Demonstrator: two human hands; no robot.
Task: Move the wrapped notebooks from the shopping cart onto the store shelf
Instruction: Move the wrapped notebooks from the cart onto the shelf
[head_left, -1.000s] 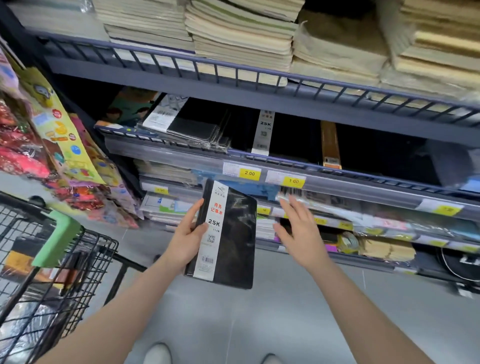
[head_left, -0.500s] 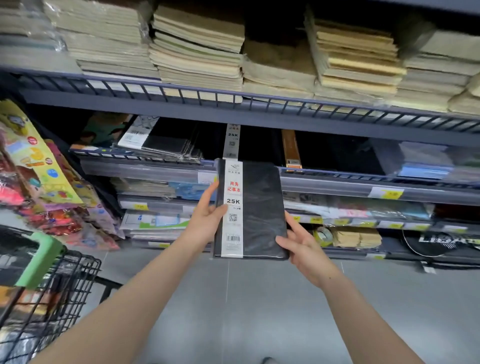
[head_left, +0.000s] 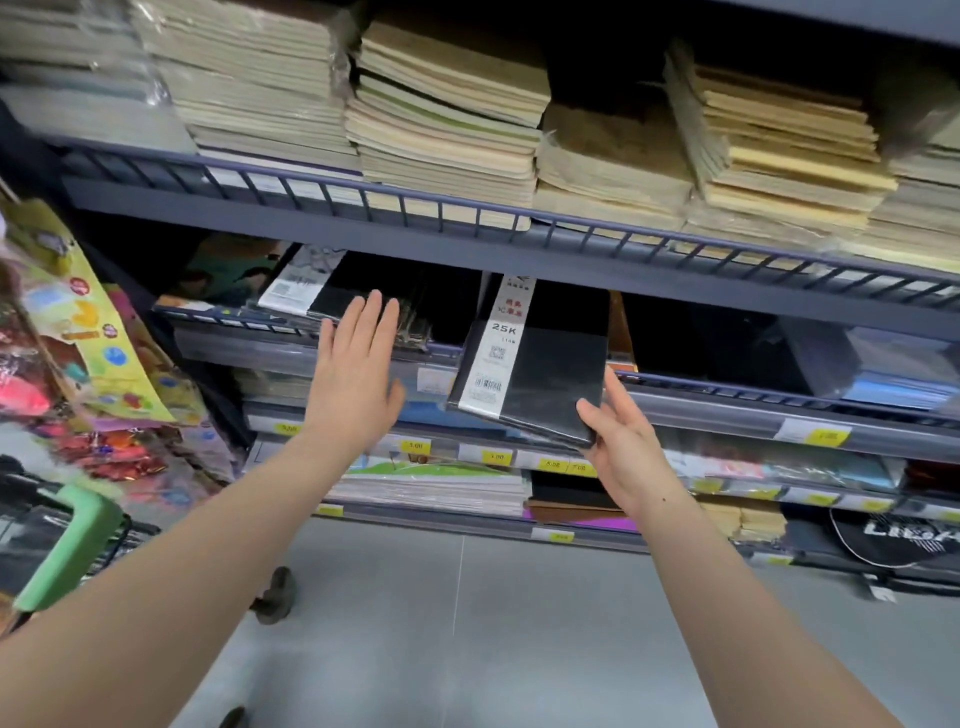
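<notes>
Black wrapped notebook (head_left: 535, 371) sits tilted, top end already inside the middle shelf (head_left: 727, 387) bay, near corner held by right hand (head_left: 626, 449) w/ thumb on top & fingers under; left hand (head_left: 356, 376) is flat, fingers straight, holding nothing. Best move, I'd say: slide it in toward 12 o'clock & lift the low corner over the front rail. Watch the notebook stack (head_left: 332, 288) at 10 o'clock; cart handle (head_left: 72, 545) at 8.

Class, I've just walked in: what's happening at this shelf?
A person is stocking a store shelf. The right hand holds a wrapped black notebook by its lower corner, its top end tilted into the middle tier. The left hand is open, off the notebook, fingers straight. The cart stands at the left.
</notes>
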